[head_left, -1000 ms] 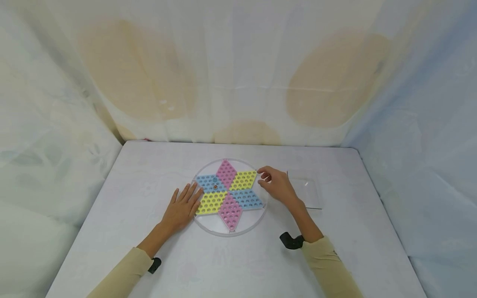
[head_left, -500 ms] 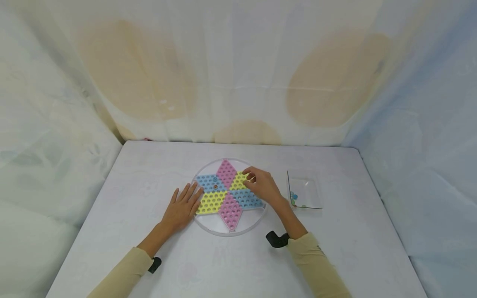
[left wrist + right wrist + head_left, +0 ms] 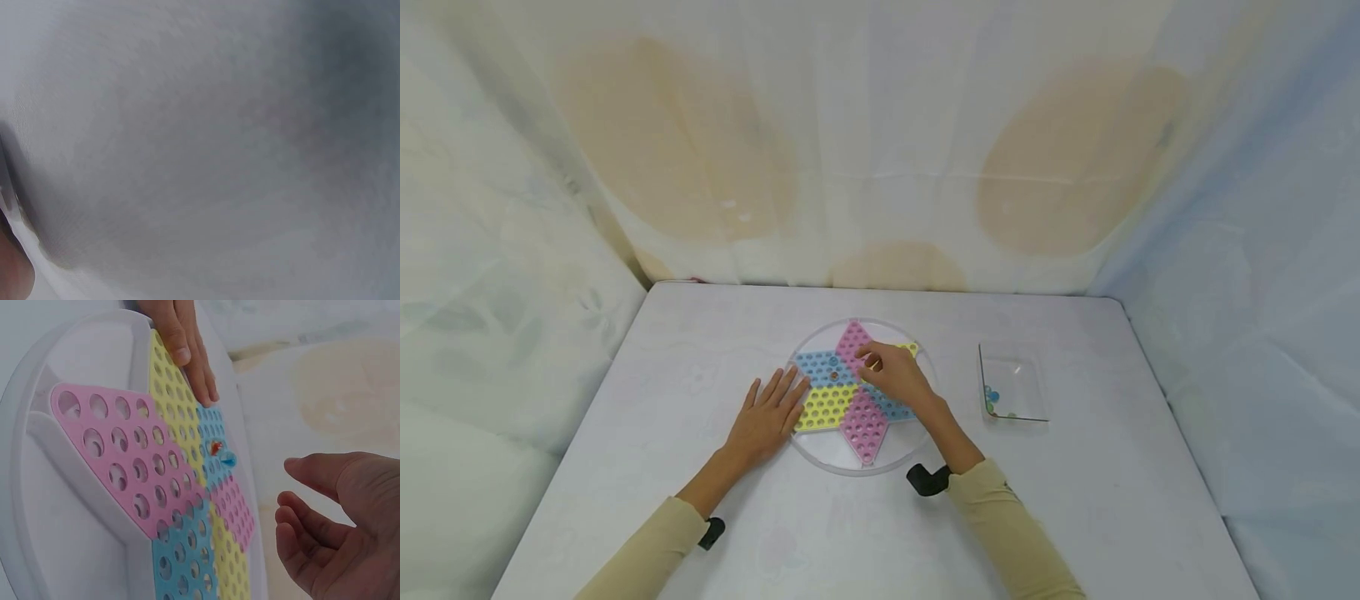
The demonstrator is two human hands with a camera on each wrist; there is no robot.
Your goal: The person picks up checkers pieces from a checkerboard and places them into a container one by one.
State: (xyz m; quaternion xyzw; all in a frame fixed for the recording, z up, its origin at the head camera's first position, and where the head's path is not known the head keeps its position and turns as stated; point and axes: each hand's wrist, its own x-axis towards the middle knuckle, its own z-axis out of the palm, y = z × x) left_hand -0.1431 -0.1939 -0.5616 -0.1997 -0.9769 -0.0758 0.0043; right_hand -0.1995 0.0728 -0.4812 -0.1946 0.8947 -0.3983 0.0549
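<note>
A round Chinese checkers board (image 3: 883,472) with a pink, yellow and blue star of holes lies on the table. In its left blue section sit a clear marble with orange inside (image 3: 216,447) and a blue marble (image 3: 229,459). My left hand (image 3: 763,423) rests flat with spread fingers on the board's left rim. Above the board's upper right part is my right hand (image 3: 898,375), fingers loosely bent. The right wrist view shows a gap between thumb and fingers, with nothing visible in it. Mostly blurred grey surface fills the left wrist view.
A clear square box (image 3: 1017,383) stands right of the board, with several blue and green marbles (image 3: 992,396) in its near left corner. The white table (image 3: 850,533) is bordered by hanging cloth (image 3: 880,167) at the back and sides.
My right hand has moved left from beside the box to over the board, uncovering the marbles in the box. My left hand has stayed still.
</note>
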